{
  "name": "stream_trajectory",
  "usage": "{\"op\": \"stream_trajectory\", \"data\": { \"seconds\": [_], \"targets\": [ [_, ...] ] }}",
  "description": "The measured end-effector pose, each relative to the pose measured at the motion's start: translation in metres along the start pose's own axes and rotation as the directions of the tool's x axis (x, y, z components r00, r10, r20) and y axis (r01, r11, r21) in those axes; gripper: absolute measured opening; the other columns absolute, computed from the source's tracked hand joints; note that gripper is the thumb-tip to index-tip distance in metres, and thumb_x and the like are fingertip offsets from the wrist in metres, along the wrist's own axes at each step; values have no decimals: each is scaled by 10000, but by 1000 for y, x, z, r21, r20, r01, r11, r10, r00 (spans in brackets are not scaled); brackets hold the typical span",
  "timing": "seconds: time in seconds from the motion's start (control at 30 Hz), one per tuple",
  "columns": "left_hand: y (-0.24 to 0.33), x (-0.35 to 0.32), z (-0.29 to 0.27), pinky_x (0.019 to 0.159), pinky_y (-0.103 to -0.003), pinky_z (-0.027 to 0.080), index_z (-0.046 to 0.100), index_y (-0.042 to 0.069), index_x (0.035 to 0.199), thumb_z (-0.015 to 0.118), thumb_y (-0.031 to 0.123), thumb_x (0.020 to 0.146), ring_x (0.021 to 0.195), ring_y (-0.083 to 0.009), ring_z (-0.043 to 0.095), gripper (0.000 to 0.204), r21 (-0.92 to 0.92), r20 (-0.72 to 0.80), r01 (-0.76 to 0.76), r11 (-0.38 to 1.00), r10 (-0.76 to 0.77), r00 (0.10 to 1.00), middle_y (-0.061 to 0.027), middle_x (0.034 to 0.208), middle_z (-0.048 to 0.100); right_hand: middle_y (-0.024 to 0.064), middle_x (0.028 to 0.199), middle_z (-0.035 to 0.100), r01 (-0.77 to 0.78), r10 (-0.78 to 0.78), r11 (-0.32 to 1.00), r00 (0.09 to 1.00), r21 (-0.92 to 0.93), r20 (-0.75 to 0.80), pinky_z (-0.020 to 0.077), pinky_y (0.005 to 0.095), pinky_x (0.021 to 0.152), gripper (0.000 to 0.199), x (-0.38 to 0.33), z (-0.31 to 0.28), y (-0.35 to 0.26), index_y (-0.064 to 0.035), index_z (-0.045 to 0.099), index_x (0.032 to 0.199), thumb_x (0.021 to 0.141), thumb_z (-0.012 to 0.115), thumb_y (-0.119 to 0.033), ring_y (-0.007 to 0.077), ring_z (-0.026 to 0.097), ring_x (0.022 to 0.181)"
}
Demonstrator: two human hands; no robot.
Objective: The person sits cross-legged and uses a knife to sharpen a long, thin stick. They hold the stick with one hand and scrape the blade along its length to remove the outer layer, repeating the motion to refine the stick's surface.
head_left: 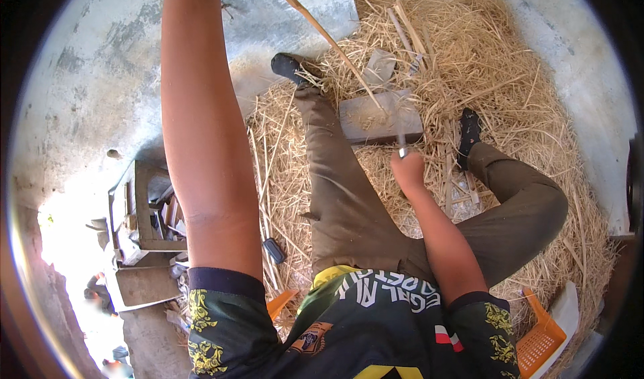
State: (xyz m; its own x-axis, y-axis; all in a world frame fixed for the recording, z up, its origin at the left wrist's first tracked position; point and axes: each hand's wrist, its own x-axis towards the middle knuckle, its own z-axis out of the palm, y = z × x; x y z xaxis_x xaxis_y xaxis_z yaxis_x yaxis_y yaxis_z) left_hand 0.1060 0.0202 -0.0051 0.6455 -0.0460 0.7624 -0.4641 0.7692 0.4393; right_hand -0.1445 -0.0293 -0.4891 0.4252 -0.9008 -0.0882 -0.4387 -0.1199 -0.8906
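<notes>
While sitting on a big heap of straw [510, 77], the person rests a long cane [322, 33] on a grey wooden block [379, 119]; left hand's out of frame, so can't tell its grip. Right hand [408, 171] is fisted round a small knife [402, 144].

left hand: past the top edge, not seen
stick [322, 33]: top end cut off
blade [402, 144]: blurry in right hand [408, 172]
orange basket [540, 342]: partly cut off
</notes>
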Motion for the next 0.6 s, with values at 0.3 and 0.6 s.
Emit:
{"op": "stream_trajectory", "data": {
  "seconds": [0.3, 0.6],
  "targets": [
    [-11, 29, -29, 432, -280, 226, 445, 192, 729, 475, 347, 1083, 478, -106, 316, 388, -188, 126, 272, 944, -252, 960, 47, 593, 366, 204, 662, 660, 81, -80, 994, 997, -76, 15, 504, 486, 642, 352, 12, -36, -66, 50, 661, 744, 886, 668, -273, 392, 665, 641],
    [-5, -28, 10, 439, -284, 232, 417, 190, 703, 468, 386, 1086, 482, -106, 311, 433, -14, 133, 64, 998, -62, 989, 45, 581, 333, 224, 760, 706, -145, 192, 938, 973, -313, 125, 548, 496, 727, 377, 33, -20, -6, 72, 686, 817, 868, 701, -301, 404, 710, 766]
  ]
}}
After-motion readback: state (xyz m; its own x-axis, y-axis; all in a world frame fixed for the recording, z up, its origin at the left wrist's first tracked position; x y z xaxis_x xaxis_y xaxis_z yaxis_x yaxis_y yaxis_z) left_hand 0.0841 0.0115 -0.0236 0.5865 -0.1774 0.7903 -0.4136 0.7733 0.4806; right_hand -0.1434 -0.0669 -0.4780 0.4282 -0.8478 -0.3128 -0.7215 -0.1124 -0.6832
